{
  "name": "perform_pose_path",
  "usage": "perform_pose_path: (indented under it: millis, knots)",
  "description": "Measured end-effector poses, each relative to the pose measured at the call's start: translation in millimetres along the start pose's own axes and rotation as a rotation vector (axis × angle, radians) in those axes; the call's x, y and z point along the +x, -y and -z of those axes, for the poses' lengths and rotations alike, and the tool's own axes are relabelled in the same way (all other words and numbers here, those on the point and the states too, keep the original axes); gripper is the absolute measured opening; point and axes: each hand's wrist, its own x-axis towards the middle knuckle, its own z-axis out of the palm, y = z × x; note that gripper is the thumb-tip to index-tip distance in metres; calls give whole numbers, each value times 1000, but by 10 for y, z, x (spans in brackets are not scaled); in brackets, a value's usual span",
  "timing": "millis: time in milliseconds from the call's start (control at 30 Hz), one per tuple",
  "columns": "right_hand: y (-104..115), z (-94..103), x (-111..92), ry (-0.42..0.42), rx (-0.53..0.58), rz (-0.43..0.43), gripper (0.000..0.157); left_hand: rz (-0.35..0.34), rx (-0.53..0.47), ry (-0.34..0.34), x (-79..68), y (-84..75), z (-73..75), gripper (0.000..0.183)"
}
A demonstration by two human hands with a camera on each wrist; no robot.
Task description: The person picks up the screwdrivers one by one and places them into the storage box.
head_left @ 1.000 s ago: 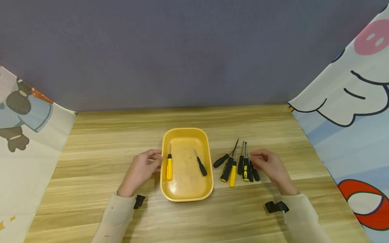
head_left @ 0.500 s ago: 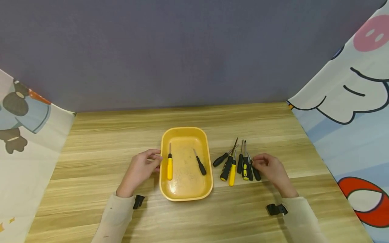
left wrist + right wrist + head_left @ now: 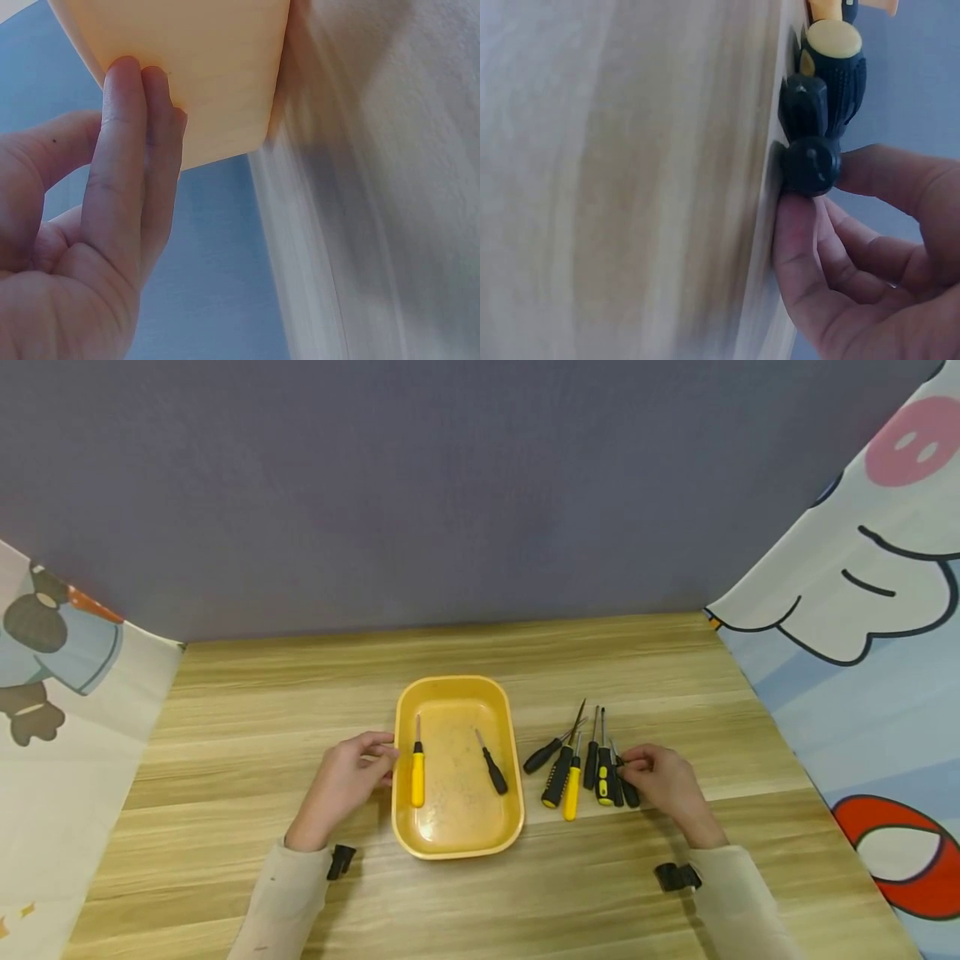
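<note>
My left hand (image 3: pixel 351 781) holds the left rim of a yellow tray (image 3: pixel 457 852); in the left wrist view its straight fingers (image 3: pixel 112 165) lie against the outer wall. Inside the tray are a yellow-handled screwdriver (image 3: pixel 417 781) and a small black screwdriver (image 3: pixel 495 777). To the right of the tray, several screwdrivers lie in a loose row. At the row's right end my right hand (image 3: pixel 670 785) pinches a black screwdriver (image 3: pixel 810 166) between thumb and fingers, low against the table. Its shank is mostly hidden in the right wrist view.
Nearest the held one are a black-and-yellow screwdriver (image 3: pixel 604 777) and another black one (image 3: pixel 591 767). A yellow one (image 3: pixel 572 793) and a ridged black one (image 3: pixel 557 781) lie nearer the tray. A grey panel (image 3: pixel 450 510) rises behind the wooden table (image 3: pixel 300 693).
My right hand has shifted slightly, and its thumb and fingers have closed in on the rightmost black screwdriver. The left hand and the tray stay in place; the head view drifts a little.
</note>
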Motion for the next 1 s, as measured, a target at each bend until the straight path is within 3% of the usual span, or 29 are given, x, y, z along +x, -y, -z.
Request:
perform_pose_path:
  millis: [200, 467, 633, 800, 1000]
  knots:
    - [6, -3, 14, 10, -6, -40, 25, -3, 13, -7, 2, 13, -3, 31]
    - [108, -20, 39, 9, 67, -44, 27, -11, 11, -10, 3, 12, -9, 31]
    - [276, -33, 89, 14, 181, 25, 30, -8, 8, -11, 2, 9, -8, 30]
    - [496, -75, 156, 82, 373, 65, 30, -3, 8, -10, 4, 14, -8, 31]
    - [854, -142, 266, 167, 489, 98, 32, -3, 9, -13, 3, 9, -9, 31]
